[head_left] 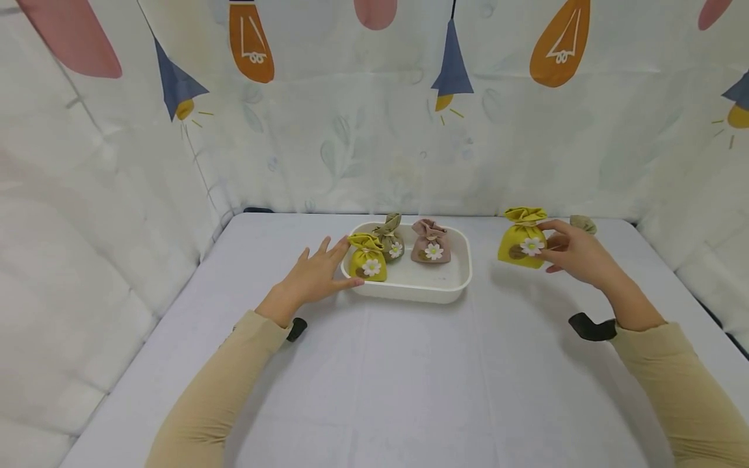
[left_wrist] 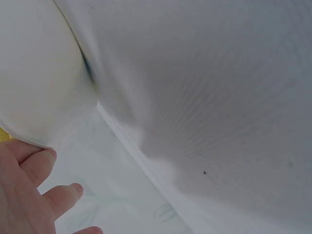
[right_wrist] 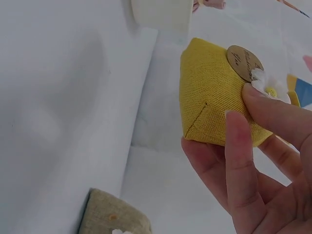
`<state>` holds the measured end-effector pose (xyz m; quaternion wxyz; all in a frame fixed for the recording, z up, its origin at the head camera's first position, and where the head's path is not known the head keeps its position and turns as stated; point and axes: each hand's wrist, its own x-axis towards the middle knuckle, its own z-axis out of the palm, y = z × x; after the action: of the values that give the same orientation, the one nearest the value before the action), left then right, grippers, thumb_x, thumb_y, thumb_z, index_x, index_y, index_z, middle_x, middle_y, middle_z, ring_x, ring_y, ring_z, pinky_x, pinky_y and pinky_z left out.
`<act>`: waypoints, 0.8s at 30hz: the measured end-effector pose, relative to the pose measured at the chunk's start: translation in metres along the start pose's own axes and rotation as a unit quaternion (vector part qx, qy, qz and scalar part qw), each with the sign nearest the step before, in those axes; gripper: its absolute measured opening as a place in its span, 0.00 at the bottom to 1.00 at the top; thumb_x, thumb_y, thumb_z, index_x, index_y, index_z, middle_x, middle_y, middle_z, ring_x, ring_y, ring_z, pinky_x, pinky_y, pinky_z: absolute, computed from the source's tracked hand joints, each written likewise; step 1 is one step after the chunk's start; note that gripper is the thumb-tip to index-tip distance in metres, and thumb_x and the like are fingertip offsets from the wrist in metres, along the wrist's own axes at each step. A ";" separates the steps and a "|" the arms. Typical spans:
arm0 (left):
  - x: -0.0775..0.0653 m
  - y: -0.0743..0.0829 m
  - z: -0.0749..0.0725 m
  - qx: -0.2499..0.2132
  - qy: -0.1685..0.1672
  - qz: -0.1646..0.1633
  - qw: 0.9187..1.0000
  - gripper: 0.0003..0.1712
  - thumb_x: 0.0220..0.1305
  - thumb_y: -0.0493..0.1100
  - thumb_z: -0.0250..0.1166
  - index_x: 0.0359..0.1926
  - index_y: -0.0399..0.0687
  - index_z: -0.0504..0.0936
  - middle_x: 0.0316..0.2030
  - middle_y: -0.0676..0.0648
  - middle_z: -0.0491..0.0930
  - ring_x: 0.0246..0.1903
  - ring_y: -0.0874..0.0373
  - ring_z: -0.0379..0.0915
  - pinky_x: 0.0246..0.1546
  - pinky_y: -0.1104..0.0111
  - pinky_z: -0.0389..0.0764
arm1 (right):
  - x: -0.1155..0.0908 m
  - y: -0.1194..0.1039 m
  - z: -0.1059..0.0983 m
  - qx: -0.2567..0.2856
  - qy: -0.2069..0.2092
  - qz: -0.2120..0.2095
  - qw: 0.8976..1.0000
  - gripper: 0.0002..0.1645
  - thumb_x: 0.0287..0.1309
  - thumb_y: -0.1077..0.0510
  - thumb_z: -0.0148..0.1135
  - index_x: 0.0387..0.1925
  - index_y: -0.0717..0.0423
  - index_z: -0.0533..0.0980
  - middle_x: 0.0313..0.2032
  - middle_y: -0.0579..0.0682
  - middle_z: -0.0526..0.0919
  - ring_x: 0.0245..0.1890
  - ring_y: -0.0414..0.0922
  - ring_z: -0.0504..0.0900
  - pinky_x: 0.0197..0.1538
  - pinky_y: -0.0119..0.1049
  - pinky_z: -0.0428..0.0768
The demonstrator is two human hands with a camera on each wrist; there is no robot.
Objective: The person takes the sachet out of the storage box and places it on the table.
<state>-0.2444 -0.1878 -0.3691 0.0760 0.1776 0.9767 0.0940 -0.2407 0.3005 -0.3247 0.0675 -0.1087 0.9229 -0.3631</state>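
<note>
My right hand [head_left: 573, 253] pinches a yellow drawstring pouch [head_left: 515, 235] above the table, right of a white tray [head_left: 404, 292]. A white daisy and a round brown tag sit on the pouch; in the right wrist view its yellow cloth base [right_wrist: 207, 90] faces the camera, with the thumb pressed near the daisy. My left hand [head_left: 316, 273], fingers spread, touches the tray's left rim. Inside the tray stand another yellow pouch [head_left: 367, 255], an olive-grey pouch [head_left: 386, 240] and a dusty-pink pouch [head_left: 429, 240]. The left wrist view shows fingertips against the tray's outer wall [left_wrist: 44, 73].
A second olive-grey pouch [head_left: 583, 224] stands at the back right, mostly hidden behind my right hand; the right wrist view shows part of this olive-grey pouch [right_wrist: 114, 214]. The white-covered table [head_left: 421, 377] meets a printed curtain [head_left: 374, 143] at its back.
</note>
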 end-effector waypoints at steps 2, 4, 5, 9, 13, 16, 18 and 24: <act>-0.001 0.000 0.000 0.000 -0.001 0.000 1.000 0.60 0.67 0.76 0.55 0.83 0.46 0.43 0.82 0.46 0.41 0.79 0.41 0.31 0.73 0.35 0.39 | -0.003 0.003 -0.003 -0.004 0.000 0.003 1.000 0.39 0.73 0.59 0.61 0.75 0.69 0.56 0.57 0.78 0.75 0.40 0.58 0.88 0.42 0.44 0.88; -0.001 0.000 -0.001 0.001 -0.002 0.000 1.000 0.60 0.67 0.76 0.55 0.83 0.46 0.43 0.82 0.46 0.41 0.79 0.41 0.31 0.73 0.35 0.39 | -0.005 0.007 -0.006 -0.006 0.001 0.005 1.000 0.40 0.73 0.58 0.61 0.75 0.69 0.55 0.58 0.78 0.74 0.40 0.56 0.89 0.44 0.44 0.87; 0.000 0.000 -0.001 0.001 -0.002 0.000 1.000 0.60 0.67 0.76 0.55 0.83 0.46 0.43 0.82 0.46 0.41 0.79 0.41 0.31 0.73 0.35 0.39 | -0.007 0.008 -0.008 -0.005 0.003 0.007 1.000 0.40 0.73 0.57 0.61 0.75 0.69 0.55 0.59 0.79 0.73 0.40 0.55 0.89 0.44 0.44 0.87; 0.000 -0.001 0.000 0.003 -0.004 0.000 1.000 0.60 0.67 0.76 0.55 0.83 0.46 0.43 0.82 0.46 0.41 0.79 0.42 0.31 0.73 0.35 0.39 | -0.012 0.017 -0.017 -0.001 0.009 0.010 1.000 0.41 0.74 0.56 0.60 0.76 0.70 0.53 0.60 0.80 0.71 0.38 0.50 0.89 0.44 0.41 0.87; 0.001 -0.001 0.000 0.007 -0.002 0.000 1.000 0.60 0.67 0.77 0.54 0.83 0.47 0.43 0.82 0.46 0.41 0.79 0.41 0.31 0.72 0.34 0.40 | -0.017 0.025 -0.025 -0.006 0.016 0.007 1.000 0.41 0.75 0.57 0.59 0.76 0.71 0.53 0.60 0.82 0.70 0.36 0.46 0.90 0.43 0.34 0.86; 0.001 -0.001 0.000 0.009 0.000 0.000 1.000 0.60 0.67 0.77 0.54 0.83 0.47 0.43 0.82 0.46 0.42 0.79 0.41 0.31 0.72 0.34 0.41 | -0.019 0.032 -0.029 -0.012 0.022 0.008 1.000 0.40 0.75 0.57 0.59 0.76 0.72 0.53 0.59 0.83 0.70 0.34 0.45 0.89 0.40 0.32 0.85; 0.001 -0.001 0.000 0.007 0.003 0.003 1.000 0.59 0.68 0.76 0.55 0.83 0.46 0.44 0.82 0.46 0.42 0.79 0.41 0.32 0.72 0.34 0.41 | -0.021 0.037 -0.032 -0.011 0.027 0.012 1.000 0.41 0.75 0.57 0.59 0.76 0.73 0.53 0.58 0.83 0.70 0.33 0.41 0.88 0.39 0.32 0.86; 0.000 -0.001 0.000 0.006 0.008 0.011 1.000 0.59 0.68 0.75 0.55 0.83 0.45 0.46 0.82 0.45 0.43 0.79 0.40 0.34 0.72 0.33 0.43 | -0.025 0.049 -0.039 0.008 0.023 0.032 0.999 0.43 0.75 0.57 0.59 0.76 0.74 0.50 0.60 0.84 0.68 0.34 0.38 0.87 0.40 0.34 0.86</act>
<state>-0.2444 -0.1889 -0.3689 0.0661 0.1881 0.9757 0.0905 -0.2317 0.3673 -0.3293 0.0590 -0.0700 0.9242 -0.3707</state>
